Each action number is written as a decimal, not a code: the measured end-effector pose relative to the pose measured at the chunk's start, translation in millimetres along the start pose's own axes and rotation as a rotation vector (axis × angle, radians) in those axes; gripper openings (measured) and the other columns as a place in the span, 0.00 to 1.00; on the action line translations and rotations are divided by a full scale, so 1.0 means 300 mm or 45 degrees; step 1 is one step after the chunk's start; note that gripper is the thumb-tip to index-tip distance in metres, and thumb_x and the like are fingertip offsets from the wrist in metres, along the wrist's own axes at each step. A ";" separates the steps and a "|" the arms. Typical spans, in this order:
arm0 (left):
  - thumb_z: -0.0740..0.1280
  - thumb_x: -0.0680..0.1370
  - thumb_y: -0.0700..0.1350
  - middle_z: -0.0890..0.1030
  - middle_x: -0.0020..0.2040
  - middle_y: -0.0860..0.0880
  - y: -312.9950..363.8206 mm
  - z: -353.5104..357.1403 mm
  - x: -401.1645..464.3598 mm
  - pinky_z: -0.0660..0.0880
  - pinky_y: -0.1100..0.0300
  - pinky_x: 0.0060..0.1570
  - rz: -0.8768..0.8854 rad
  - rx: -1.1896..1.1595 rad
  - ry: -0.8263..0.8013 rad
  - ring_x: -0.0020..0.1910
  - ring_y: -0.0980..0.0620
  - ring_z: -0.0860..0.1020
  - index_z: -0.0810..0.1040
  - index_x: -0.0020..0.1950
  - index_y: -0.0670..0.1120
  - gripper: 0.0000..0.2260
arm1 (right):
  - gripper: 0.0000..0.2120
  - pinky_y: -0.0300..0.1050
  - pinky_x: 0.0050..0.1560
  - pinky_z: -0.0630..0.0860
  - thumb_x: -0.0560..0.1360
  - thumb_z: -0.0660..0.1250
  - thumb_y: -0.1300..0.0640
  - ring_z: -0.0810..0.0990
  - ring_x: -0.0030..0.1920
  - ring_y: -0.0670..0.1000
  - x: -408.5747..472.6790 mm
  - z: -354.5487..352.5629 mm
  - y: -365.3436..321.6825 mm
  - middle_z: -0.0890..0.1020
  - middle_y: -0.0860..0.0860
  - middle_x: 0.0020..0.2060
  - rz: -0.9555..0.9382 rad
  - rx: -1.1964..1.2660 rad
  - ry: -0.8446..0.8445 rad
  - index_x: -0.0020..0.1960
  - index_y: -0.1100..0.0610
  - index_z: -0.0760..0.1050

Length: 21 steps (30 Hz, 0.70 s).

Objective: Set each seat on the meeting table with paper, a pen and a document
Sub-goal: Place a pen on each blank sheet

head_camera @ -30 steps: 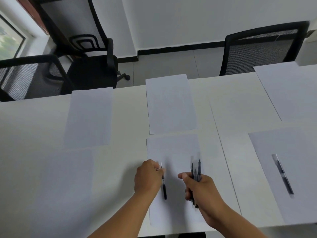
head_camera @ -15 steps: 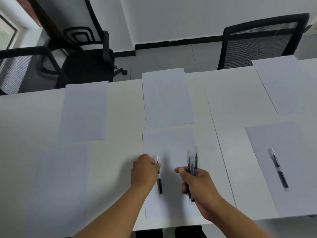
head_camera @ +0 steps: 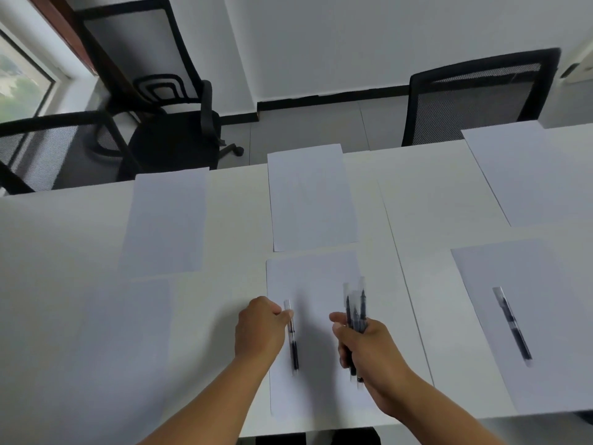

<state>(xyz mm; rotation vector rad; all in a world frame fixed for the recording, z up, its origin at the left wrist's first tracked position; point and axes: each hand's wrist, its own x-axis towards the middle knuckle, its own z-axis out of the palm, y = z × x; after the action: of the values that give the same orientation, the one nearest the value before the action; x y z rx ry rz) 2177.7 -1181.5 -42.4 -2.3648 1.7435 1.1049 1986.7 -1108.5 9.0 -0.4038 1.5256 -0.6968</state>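
Gripping hands: left hand (head_camera: 260, 329) pinches slim pen (head_camera: 292, 338); right hand (head_camera: 365, 348) clasps pen bundle (head_camera: 355, 311).
Sheet (head_camera: 313, 290): flat, matte, on smooth white counter (head_camera: 231, 220).

Office mtg room: mesh chairs (head_camera: 475, 101), table (head_camera: 433, 200).

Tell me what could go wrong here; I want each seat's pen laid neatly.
The left hand pinches one pen over the near middle sheet; dropped carelessly, it might roll or lie crooked. The right hand grips a loose bundle of pens, and one could slip out onto that sheet.
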 end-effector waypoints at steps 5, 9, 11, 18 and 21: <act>0.72 0.78 0.50 0.60 0.27 0.51 0.036 -0.091 -0.060 0.64 0.56 0.33 0.042 -0.104 0.072 0.30 0.49 0.71 0.59 0.31 0.47 0.25 | 0.17 0.50 0.43 0.70 0.84 0.62 0.61 0.74 0.36 0.54 -0.028 -0.001 -0.059 0.76 0.54 0.35 -0.053 0.069 -0.101 0.72 0.52 0.72; 0.71 0.80 0.49 0.84 0.35 0.48 0.116 -0.204 -0.167 0.83 0.50 0.46 0.015 -0.278 0.143 0.40 0.44 0.84 0.82 0.37 0.47 0.12 | 0.11 0.51 0.38 0.77 0.87 0.62 0.57 0.77 0.36 0.58 -0.086 0.005 -0.143 0.79 0.59 0.39 -0.085 0.207 -0.259 0.68 0.51 0.75; 0.72 0.81 0.49 0.86 0.38 0.44 0.148 -0.254 -0.223 0.83 0.46 0.49 0.059 -0.354 0.208 0.43 0.43 0.85 0.83 0.43 0.41 0.13 | 0.10 0.49 0.35 0.74 0.87 0.61 0.55 0.74 0.33 0.57 -0.116 0.009 -0.175 0.79 0.58 0.37 -0.131 0.107 -0.284 0.67 0.50 0.76; 0.73 0.82 0.50 0.86 0.36 0.47 0.177 -0.361 -0.370 0.84 0.51 0.47 0.062 -0.479 0.316 0.39 0.50 0.86 0.84 0.42 0.42 0.14 | 0.16 0.50 0.35 0.67 0.86 0.62 0.50 0.69 0.32 0.55 -0.173 0.084 -0.212 0.79 0.57 0.36 -0.191 -0.020 -0.319 0.58 0.64 0.74; 0.73 0.82 0.52 0.86 0.37 0.52 0.156 -0.403 -0.425 0.84 0.56 0.47 0.069 -0.508 0.340 0.37 0.57 0.85 0.84 0.42 0.49 0.11 | 0.17 0.51 0.35 0.67 0.87 0.63 0.51 0.70 0.33 0.56 -0.214 0.144 -0.215 0.79 0.58 0.37 -0.195 0.012 -0.407 0.59 0.65 0.78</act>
<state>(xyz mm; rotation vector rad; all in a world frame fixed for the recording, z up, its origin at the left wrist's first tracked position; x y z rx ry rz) 2185.3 -1140.4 134.4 -2.8293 1.8172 1.3042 2024.6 -1123.8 101.0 -0.6003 1.1981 -0.7204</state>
